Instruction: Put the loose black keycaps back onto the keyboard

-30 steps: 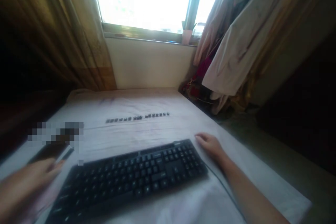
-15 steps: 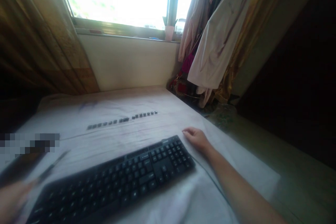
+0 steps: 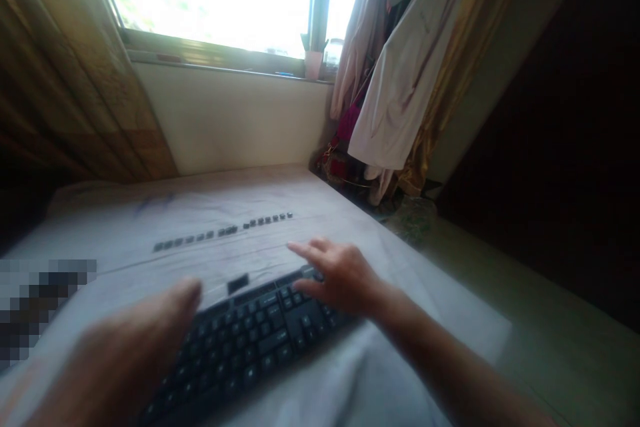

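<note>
The keyboard (image 3: 270,333) looks like dark plastic, mostly matt, with smooth keys. The row of small pieces (image 3: 227,231) also passes for hard, dark plastic. Thin, matt cloth makes the sheet (image 3: 235,193), finely creased. The curtain (image 3: 65,60) is heavier golden cloth, folded and faintly lustrous. Softer matt cloth forms the pale garment (image 3: 390,100). The wall (image 3: 225,123) appears smooth and painted, the sill (image 3: 200,60) glossy. The floor (image 3: 545,320) seems smooth; the block's (image 3: 238,283) material is unclear.

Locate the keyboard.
In the head view, the keyboard lies at bottom centre on the pale sheet, partly hidden by the left hand and right hand.
</note>
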### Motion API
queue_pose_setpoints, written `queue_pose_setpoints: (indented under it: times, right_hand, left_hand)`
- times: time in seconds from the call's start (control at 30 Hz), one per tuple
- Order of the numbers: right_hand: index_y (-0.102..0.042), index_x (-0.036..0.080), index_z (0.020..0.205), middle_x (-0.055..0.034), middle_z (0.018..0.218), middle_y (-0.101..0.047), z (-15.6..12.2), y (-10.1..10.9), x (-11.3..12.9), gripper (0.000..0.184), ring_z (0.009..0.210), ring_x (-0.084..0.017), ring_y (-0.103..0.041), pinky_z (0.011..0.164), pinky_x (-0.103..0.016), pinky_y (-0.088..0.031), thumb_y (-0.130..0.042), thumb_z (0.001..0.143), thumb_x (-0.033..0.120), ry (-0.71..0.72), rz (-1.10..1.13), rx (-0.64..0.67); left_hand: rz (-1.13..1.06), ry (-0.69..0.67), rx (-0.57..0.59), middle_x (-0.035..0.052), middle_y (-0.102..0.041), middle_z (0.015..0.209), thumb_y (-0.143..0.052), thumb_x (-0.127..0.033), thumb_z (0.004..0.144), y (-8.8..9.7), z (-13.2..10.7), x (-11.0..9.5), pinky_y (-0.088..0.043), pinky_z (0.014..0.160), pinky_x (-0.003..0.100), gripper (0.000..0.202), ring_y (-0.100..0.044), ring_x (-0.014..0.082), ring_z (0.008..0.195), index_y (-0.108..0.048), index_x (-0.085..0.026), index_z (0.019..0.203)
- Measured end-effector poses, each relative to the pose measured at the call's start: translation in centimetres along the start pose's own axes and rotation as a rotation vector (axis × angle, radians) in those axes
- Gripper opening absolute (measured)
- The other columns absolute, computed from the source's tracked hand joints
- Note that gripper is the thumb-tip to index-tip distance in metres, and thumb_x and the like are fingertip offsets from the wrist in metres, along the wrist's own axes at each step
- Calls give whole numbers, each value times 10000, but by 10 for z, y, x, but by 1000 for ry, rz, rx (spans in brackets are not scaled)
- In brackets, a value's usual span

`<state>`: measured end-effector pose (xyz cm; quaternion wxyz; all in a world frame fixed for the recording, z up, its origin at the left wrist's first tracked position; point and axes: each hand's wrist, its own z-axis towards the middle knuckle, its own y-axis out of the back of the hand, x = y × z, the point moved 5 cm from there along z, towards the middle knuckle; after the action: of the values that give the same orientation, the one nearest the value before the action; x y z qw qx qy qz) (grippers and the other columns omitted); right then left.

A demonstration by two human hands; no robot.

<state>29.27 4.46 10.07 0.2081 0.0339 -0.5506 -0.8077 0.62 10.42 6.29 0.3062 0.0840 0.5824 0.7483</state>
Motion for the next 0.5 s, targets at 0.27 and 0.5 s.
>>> queue_pose_setpoints:
  times: [0.27,0.5]
  right_hand:
    - [-680,163,892,-73,849,-676,10,-21,9,198,680,-165,-625,562,-249,-410,-519,937,269,73,-243,316]
    - [-638,155,841,-89,913,-674,10,-13,-21,107,757,-171,-620,664,-269,-446,-547,883,192,-85,-69,232]
  left_hand:
    - [21,-312,-14,8,-539,582,-272,-279,940,-2,39,-116,-427,542,315,340,-506,183,496,-572,-248,784]
    - [-45,-325,-73,26,-693,806,-369,-414,977,-1,54,-130,-469,596,275,297,-635,180,652,-576,-236,1091]
